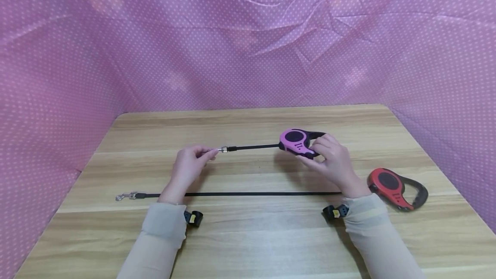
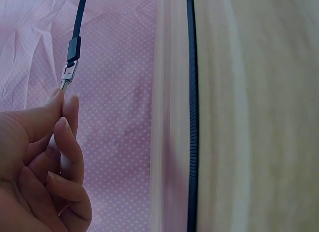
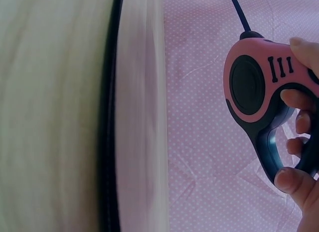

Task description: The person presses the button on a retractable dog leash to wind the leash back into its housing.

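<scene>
Pink plastic is filling the grip of the right hand [image 1: 333,160]: its fingers are curling through the loop of the purple leash [image 1: 299,143], and one digit is lying against the case near the bone-shaped marks. This leash is hanging above the table [image 1: 248,236], near the middle of the far half, with its rounded end facing left and a soft shadow falling below it.

From that end a black cord [image 1: 257,146] is running straight to the left, joining a metal clip [image 1: 222,150]. The left hand [image 1: 190,165] is pinching the clip between thumb and forefinger, nearly closed at the tips, while the other fingers are bending loosely towards the palm. Only part of the clip is showing past the fingertips.

Nearer the person, a red leash [image 1: 391,186] is resting on the wood just beside the right wrist, its dark handle pointing right. Its own cord [image 1: 263,193] is stretching across the table, passing below both wrists and ending in a second clip [image 1: 125,196] left of the left wrist. Pale sleeves [image 1: 366,214] are covering the forearms, and each wrist is carrying a small camera [image 1: 193,218]. Dotted pink cloth [image 1: 248,55] is hanging around the table.
</scene>
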### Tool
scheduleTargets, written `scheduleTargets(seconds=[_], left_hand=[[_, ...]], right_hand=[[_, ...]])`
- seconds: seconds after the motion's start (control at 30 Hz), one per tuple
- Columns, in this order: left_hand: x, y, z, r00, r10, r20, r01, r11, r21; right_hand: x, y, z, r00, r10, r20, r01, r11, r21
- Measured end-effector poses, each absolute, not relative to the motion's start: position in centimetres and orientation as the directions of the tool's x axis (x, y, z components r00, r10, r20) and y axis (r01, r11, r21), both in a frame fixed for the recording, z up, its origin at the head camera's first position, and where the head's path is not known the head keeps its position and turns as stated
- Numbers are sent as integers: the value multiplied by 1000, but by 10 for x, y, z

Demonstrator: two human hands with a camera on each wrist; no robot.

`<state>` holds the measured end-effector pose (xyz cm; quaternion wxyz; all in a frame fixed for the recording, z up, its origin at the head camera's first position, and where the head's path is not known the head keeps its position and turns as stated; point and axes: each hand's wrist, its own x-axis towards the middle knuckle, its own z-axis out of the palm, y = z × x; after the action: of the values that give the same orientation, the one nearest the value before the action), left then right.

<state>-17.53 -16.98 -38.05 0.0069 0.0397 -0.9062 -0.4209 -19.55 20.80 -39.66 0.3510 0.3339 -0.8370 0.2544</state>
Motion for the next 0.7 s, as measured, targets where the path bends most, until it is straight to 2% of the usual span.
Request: scheduleTargets(seconds=[0.37,0.7], left_hand=[[-174,-168,-378,-998,-49,-38,-61,657,751],[-174,-162,-377,-998,-50,-39,-62,653,755]], right_hand=[[-196,202,-398,-493,-374,785,-758,628,-177],[-194,200,-396,-495,-370,786,-761,621,-187]])
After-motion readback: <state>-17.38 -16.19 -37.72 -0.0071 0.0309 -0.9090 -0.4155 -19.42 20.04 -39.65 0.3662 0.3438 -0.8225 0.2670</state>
